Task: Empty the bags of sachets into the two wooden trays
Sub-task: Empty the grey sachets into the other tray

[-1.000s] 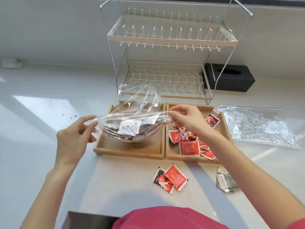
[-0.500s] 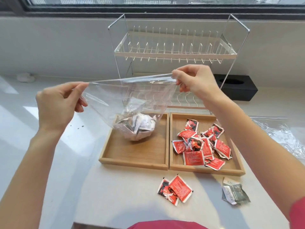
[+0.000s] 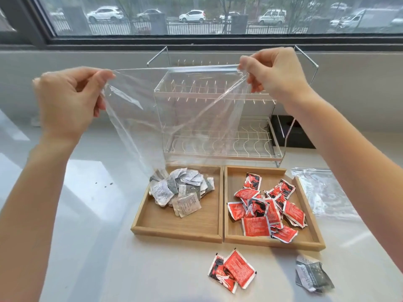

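A: Right, working left to right. Left hand point(image 3: 69, 101) pinches one top corner of the clear plastic bag point(image 3: 172, 118); right hand point(image 3: 272, 73) pinches the other. Bag hangs upside down, mouth low over the left wooden tray point(image 3: 176, 233).

B: Contents?

A: Looks empty. The pile of grey-and-white paper sachets point(image 3: 181, 191) lies in the far left part of that tray. Bag's lower edge is touching or just above the pile; cannot tell which.

B: Risks?

A: My guess: the film drags across the pile when the bag goes away, flicking light sachets over the low rim. One could also cling inside by static; hard to see through the folds.

B: Further right?

A: The right wooden tray point(image 3: 274, 241) holds the red foil sachets point(image 3: 261, 209), loosely heaped. Strays lie on the white counter point(image 3: 87, 247) near the person: two red sachets point(image 3: 232, 270) and a crumpled grey sachet point(image 3: 313, 273). Easy to overlook. An emptied clear bag point(image 3: 322, 190) lies flat at far right.

B: Against half a second ago?

A: Then the grey sachets sat bunched in the bag's bottom over the tray. Now both hands are higher, and the sachets are out in the tray. Strays and red heap look unchanged.
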